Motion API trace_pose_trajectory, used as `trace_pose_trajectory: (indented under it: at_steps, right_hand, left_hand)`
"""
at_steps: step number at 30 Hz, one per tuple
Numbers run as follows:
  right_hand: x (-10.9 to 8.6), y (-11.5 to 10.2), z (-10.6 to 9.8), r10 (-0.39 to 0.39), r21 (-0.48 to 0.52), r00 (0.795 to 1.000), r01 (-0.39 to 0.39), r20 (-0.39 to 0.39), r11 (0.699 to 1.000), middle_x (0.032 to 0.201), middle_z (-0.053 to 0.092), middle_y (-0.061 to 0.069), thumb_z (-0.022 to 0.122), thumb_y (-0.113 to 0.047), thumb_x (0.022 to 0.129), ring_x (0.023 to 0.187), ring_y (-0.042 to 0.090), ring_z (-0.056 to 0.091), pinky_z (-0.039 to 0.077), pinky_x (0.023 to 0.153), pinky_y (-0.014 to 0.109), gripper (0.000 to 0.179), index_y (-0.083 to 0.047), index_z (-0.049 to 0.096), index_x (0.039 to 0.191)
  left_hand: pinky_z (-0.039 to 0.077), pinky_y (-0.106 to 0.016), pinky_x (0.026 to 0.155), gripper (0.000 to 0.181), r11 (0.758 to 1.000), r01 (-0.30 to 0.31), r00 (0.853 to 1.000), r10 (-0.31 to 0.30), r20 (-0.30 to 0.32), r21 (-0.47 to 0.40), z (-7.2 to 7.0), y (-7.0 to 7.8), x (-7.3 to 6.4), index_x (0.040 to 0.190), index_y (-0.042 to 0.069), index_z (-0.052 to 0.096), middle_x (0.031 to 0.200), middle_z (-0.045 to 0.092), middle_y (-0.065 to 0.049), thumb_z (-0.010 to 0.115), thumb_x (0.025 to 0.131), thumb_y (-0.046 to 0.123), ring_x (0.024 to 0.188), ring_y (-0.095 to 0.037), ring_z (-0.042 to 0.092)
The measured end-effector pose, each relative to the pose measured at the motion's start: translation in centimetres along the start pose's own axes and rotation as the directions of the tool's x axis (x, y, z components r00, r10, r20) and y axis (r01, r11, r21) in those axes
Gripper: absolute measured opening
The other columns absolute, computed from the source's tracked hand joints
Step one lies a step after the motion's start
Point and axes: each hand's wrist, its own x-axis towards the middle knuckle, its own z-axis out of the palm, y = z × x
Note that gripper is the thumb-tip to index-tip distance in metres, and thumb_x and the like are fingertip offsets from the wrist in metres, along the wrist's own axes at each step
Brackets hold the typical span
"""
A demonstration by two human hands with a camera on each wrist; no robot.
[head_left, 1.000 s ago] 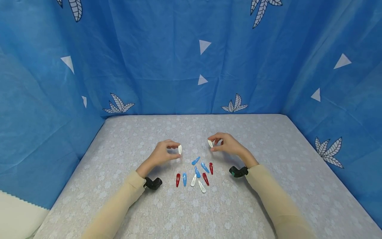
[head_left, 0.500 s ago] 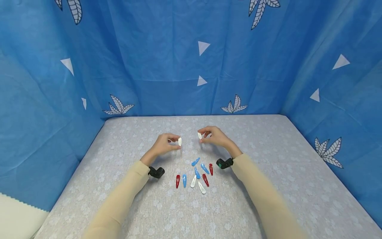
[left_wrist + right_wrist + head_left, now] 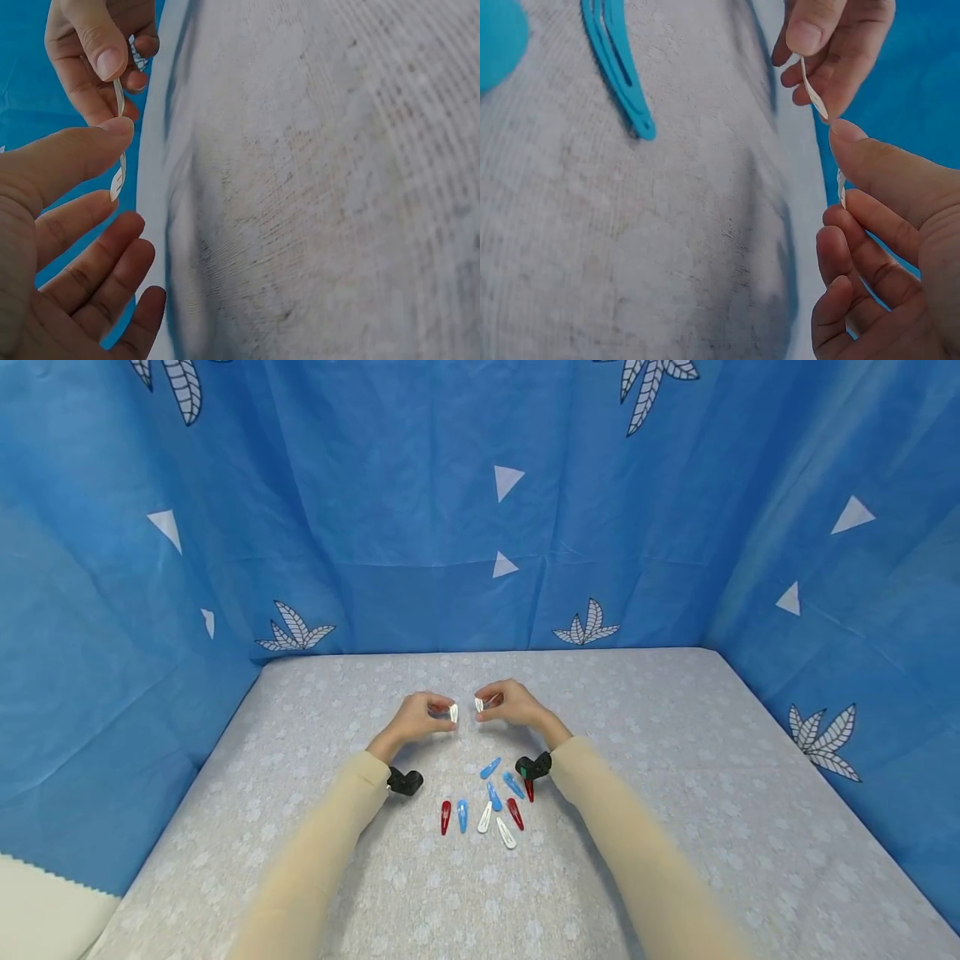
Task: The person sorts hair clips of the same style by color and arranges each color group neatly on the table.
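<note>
Over the far middle of the table, my left hand (image 3: 416, 718) pinches a white snap hair clip (image 3: 453, 713) between thumb and fingers. My right hand (image 3: 517, 703) pinches a second white hair clip (image 3: 479, 704) facing it, a small gap apart in the head view. The right wrist view shows the right-hand clip (image 3: 841, 187) mostly hidden behind the thumb, with the left-hand clip (image 3: 812, 90) above it. Nearer me lie several blue hair clips (image 3: 462, 816), three red ones (image 3: 446, 817) and two white ones (image 3: 506, 833).
A pale flowered cloth (image 3: 615, 860) covers the table. Blue curtains (image 3: 420, 527) with white leaf prints stand behind and on both sides. The right wrist's black camera (image 3: 534, 767) overlaps one red clip in the head view.
My right hand has moved left and away from me with its white clip, closing in on the left hand. The left hand has shifted slightly farther from me. Clips on the table stay put.
</note>
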Motion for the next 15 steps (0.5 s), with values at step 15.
trace_pose_trajectory:
  at_steps: [15]
  right_hand:
    - [0.7, -0.8, 1.6, 0.055, -0.055, 0.998, -0.053, 0.041, 0.997, 0.121, 0.067, 0.01, 0.08, -0.019, 0.082, 0.105, 0.023, 0.062, 0.055, 0.083, 0.031, 0.046, -0.006, 0.067, 0.124]
  left_hand:
    - [0.052, -0.041, 0.081, 0.045, 0.997, 0.039, 0.999, -0.038, -0.02, 0.072, 1.1, -0.7, 0.6, 0.118, 0.001, 0.07, 0.101, 0.066, -0.016, 0.082, 0.078, 0.017, 0.091, -0.027, 0.059]
